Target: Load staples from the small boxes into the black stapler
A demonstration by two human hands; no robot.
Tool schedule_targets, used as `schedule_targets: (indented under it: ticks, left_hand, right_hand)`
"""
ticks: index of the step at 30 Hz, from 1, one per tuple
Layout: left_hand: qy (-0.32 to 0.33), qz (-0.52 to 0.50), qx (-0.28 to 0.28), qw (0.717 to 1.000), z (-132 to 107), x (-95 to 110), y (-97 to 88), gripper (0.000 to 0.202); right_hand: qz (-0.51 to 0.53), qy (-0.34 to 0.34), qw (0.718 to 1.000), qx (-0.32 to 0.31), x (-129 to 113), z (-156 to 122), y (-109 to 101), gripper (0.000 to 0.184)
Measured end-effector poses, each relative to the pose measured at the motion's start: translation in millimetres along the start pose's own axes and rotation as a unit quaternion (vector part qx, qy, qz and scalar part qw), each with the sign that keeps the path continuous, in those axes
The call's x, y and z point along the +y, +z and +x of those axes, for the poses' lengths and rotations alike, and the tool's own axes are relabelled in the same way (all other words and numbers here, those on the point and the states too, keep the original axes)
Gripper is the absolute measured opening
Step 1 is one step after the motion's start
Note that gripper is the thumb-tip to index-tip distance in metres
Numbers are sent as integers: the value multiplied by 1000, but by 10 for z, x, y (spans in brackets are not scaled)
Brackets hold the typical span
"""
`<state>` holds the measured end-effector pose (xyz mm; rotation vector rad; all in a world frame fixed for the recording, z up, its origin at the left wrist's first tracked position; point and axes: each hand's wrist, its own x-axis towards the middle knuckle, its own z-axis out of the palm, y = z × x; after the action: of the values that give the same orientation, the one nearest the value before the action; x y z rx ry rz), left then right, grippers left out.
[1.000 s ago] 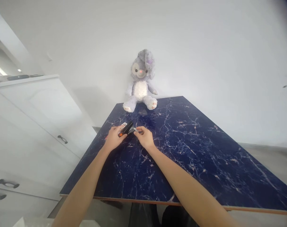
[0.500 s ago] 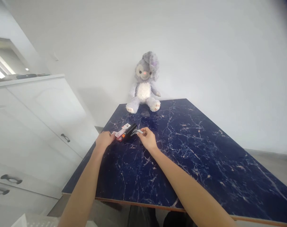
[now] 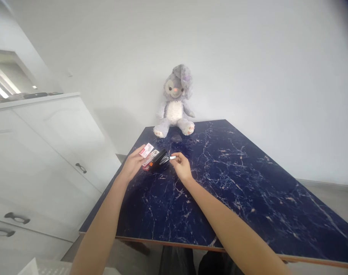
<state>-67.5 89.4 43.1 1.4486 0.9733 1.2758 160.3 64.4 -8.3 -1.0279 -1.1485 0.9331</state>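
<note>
My left hand (image 3: 132, 164) grips a small red-and-white box (image 3: 147, 150) at its near left side, with the printed face tipped up. My right hand (image 3: 182, 167) pinches a short whitish bar (image 3: 173, 157) that looks like a strip of staples. Between the hands a black stapler (image 3: 158, 160) with an orange patch lies slanted, its metal parts showing on the right by my right fingertips. Beside the stapler is a larger red-and-white printed box (image 3: 154, 154), partly covered by the stapler and the small box.
A grey plush toy (image 3: 175, 105) sits at the back edge of the dark blue marbled table (image 3: 243, 191), against the wall. White cabinets (image 3: 47, 160) with dark handles stand along the left.
My left hand has raised the small box and moved it slightly away from me, turning its face up. My right hand has moved slightly right with the whitish strip, which has turned.
</note>
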Motion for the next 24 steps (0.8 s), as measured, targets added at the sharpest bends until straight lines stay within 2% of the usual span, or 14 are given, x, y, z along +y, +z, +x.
schedule_targets:
  ticks: [3, 8, 11, 15, 19, 21, 24]
  left_hand:
    - [-35, -7, -43, 998, -54, 9, 62, 62]
    - [-85, 118, -52, 988, -82, 3, 130, 67]
    - [-75, 163, -68, 981, -77, 13, 149, 65]
    - [-64, 187, -61, 978, -82, 40, 151, 62]
    - [-50, 210, -87, 973, -109, 43, 191, 57]
    - [-33, 203, -107, 973, -124, 31, 232, 54]
    - [-20, 179, -119, 976, -138, 2, 287, 52]
  right_hand:
    - [28, 9, 1000, -9, 15, 23, 8, 29]
    - [-7, -12, 1000, -11, -10, 0, 21, 29]
    - [-21, -29, 999, 3, -75, -29, 17, 27]
    - [-1, -53, 998, 31, -151, -55, 17, 29]
    - [14, -70, 997, 15, -172, -73, 22, 32]
    - [-27, -82, 996, 14, -179, -76, 15, 33]
    - [-108, -90, 989, 51, -186, -55, -8, 34]
